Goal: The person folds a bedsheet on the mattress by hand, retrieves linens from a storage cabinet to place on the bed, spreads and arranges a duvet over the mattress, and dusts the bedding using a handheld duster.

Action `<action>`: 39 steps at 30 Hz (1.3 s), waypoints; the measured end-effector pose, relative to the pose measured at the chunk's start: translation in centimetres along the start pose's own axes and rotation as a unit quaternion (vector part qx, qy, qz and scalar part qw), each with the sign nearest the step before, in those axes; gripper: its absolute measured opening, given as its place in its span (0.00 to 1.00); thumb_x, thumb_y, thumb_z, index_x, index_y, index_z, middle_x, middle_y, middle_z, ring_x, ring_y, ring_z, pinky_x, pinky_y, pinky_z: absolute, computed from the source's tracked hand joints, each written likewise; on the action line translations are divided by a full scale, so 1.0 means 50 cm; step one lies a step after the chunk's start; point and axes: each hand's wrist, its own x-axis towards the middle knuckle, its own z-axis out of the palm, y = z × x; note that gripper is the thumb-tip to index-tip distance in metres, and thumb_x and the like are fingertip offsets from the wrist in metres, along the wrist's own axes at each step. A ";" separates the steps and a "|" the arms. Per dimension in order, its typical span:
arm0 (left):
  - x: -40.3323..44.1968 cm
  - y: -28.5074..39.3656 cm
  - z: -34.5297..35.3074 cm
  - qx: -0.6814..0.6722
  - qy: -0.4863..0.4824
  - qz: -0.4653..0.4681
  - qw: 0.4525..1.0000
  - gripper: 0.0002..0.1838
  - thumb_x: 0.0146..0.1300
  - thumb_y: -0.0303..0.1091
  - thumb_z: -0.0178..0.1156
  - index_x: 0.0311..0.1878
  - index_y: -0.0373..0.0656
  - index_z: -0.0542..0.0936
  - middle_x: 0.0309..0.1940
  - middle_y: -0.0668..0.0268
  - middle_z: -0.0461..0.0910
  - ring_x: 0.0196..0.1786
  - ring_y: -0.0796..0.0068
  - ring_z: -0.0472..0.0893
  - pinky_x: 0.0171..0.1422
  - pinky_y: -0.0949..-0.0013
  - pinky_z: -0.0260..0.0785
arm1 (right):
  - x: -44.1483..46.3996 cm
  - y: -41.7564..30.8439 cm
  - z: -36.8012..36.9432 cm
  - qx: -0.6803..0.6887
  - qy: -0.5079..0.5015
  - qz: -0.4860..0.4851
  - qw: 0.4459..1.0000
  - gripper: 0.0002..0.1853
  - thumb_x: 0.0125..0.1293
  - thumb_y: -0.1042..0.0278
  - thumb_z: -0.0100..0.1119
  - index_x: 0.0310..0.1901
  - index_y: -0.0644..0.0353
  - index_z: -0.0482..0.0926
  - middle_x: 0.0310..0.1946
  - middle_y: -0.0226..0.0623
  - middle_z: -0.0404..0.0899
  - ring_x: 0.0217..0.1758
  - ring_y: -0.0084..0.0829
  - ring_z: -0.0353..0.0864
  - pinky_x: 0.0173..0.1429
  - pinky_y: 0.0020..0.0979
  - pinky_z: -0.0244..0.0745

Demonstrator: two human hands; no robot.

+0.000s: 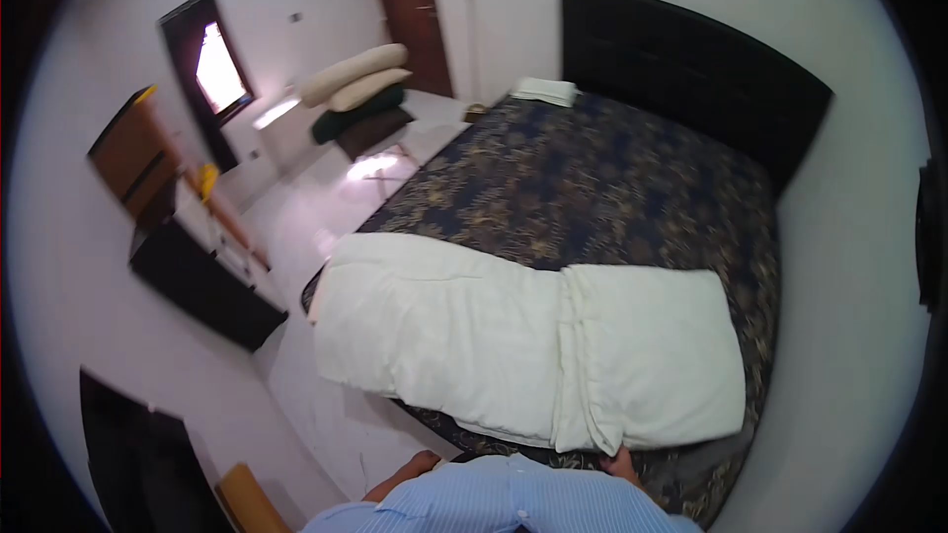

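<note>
A thick white duvet [474, 336], folded over itself at its right part, lies across the foot of a bed with a dark floral mattress [592, 178]. At the duvet's lower edge, right of centre, my right hand [619, 462] touches or grips a corner of the fabric, with its fingers partly hidden. My left hand [420, 464] is low beside the mattress edge, apart from the duvet, too small and dim to make out its fingers. A folded white cloth [545, 91] rests near the headboard.
The black headboard [691, 74] stands against the back wall. Pillows and cushions [360, 89] are stacked on a stand at the upper left, near a brown door [410, 15]. Dark furniture [207, 276] lines the left wall. Pale floor [316, 192] shows left of the bed.
</note>
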 end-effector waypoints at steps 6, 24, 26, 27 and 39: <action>0.119 -0.083 -0.019 0.064 -0.050 -0.014 0.997 0.20 0.47 0.45 0.49 0.33 0.36 0.75 0.32 0.53 0.74 0.36 0.61 0.74 0.40 0.63 0.64 | -0.013 -0.015 0.017 0.248 0.273 0.486 0.792 0.13 0.52 0.67 0.48 0.41 0.53 0.69 0.28 0.31 0.72 0.32 0.26 0.72 0.35 0.28 0.68; 0.309 0.097 -0.082 0.383 -0.077 0.338 0.856 0.20 0.52 0.36 0.39 0.49 0.41 0.66 0.49 0.51 0.63 0.54 0.56 0.62 0.57 0.62 0.53 | -0.457 0.064 0.162 0.080 0.213 0.540 0.811 0.09 0.49 0.62 0.55 0.27 0.57 0.73 0.21 0.30 0.72 0.22 0.26 0.73 0.22 0.29 0.63; 0.314 0.087 -0.064 0.327 -0.039 0.355 0.875 0.20 0.51 0.36 0.40 0.49 0.42 0.66 0.50 0.51 0.63 0.54 0.56 0.62 0.57 0.62 0.54 | -0.482 0.088 0.139 0.105 0.235 0.537 0.803 0.09 0.49 0.61 0.55 0.27 0.57 0.73 0.21 0.30 0.72 0.22 0.26 0.73 0.22 0.29 0.63; 0.307 0.082 -0.061 0.344 -0.009 0.383 0.858 0.21 0.48 0.36 0.45 0.47 0.41 0.67 0.47 0.52 0.66 0.51 0.56 0.65 0.55 0.61 0.56 | -0.493 0.100 0.132 0.128 0.253 0.533 0.797 0.09 0.49 0.61 0.54 0.27 0.56 0.73 0.21 0.30 0.72 0.22 0.26 0.73 0.23 0.29 0.63; 0.083 0.107 0.062 -0.116 -0.059 -0.103 0.986 0.13 0.55 0.40 0.43 0.35 0.41 0.69 0.27 0.62 0.74 0.25 0.70 0.75 0.23 0.66 0.63 | -0.303 0.108 -0.164 0.173 0.405 0.440 0.782 0.20 0.47 0.50 0.56 0.35 0.56 0.70 0.15 0.31 0.67 0.11 0.25 0.62 0.13 0.26 0.58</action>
